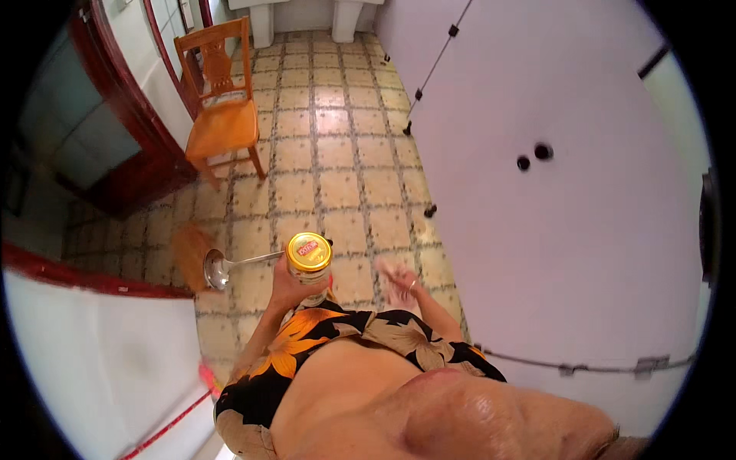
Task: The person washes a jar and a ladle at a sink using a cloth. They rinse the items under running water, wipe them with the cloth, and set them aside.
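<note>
My left hand (293, 287), in front of my body, is closed around a glass jar (313, 277) with a gold lid (309, 251). The same hand also has the handle of a metal ladle (217, 268), whose shiny bowl sticks out to the left. The jar stands roughly upright in my grip. Lower right, my right hand (400, 282) hangs beside me, blurred by motion. Its fingers look apart, and nothing shows in them.
A wooden chair (223, 129) stands ahead to the left on the tiled floor (330, 184), near red-framed doors (126, 100). Behind the ladle is a blurred brown object (192, 253). A pale lilac wall (567, 253) with black fittings runs along the right. White pedestals (345, 21) stand far ahead.
</note>
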Demonstrator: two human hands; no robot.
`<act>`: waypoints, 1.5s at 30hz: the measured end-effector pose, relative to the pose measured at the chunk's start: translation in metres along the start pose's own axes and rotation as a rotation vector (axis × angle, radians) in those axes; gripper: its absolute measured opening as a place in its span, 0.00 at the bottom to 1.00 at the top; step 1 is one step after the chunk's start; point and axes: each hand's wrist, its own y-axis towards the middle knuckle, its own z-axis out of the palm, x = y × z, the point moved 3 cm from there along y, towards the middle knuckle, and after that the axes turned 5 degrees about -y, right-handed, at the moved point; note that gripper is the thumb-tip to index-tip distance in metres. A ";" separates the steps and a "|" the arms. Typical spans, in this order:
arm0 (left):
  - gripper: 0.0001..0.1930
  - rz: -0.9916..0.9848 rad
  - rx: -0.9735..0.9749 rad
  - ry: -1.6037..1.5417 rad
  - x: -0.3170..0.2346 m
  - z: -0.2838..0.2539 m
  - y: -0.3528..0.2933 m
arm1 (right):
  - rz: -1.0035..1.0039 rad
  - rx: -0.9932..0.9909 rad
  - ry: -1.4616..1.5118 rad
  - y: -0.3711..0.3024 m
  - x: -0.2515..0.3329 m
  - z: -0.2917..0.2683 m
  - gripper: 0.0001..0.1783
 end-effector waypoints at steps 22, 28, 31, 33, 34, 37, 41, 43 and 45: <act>0.33 0.099 -0.140 -0.073 -0.018 0.047 1.226 | -0.005 0.120 -0.127 0.888 0.412 -0.719 0.42; 0.33 0.112 -0.292 -0.057 0.042 -0.017 1.519 | -0.191 -0.053 -0.041 1.200 0.622 -0.900 0.34; 0.33 0.125 -0.286 -0.102 0.070 -0.059 1.682 | -0.300 -0.005 -0.043 1.337 0.686 -0.918 0.33; 0.32 0.140 -0.315 -0.017 0.087 -0.091 1.783 | -0.311 0.083 -0.128 1.402 0.733 -0.933 0.33; 0.32 0.123 -0.276 -0.009 0.085 -0.096 1.844 | -0.266 0.099 -0.112 1.427 0.738 -0.946 0.32; 0.33 0.196 -0.271 0.031 0.068 -0.116 2.007 | -0.183 0.117 -0.106 1.513 0.792 -1.031 0.32; 0.31 0.266 -0.225 0.051 0.066 -0.125 2.222 | -0.064 0.088 -0.046 1.647 0.855 -1.147 0.31; 0.31 0.241 -0.211 0.012 0.079 -0.122 2.332 | -0.024 0.079 -0.032 1.726 0.887 -1.200 0.31; 0.32 0.262 -0.237 0.093 0.091 -0.121 2.441 | 0.001 0.077 -0.031 1.809 0.924 -1.254 0.31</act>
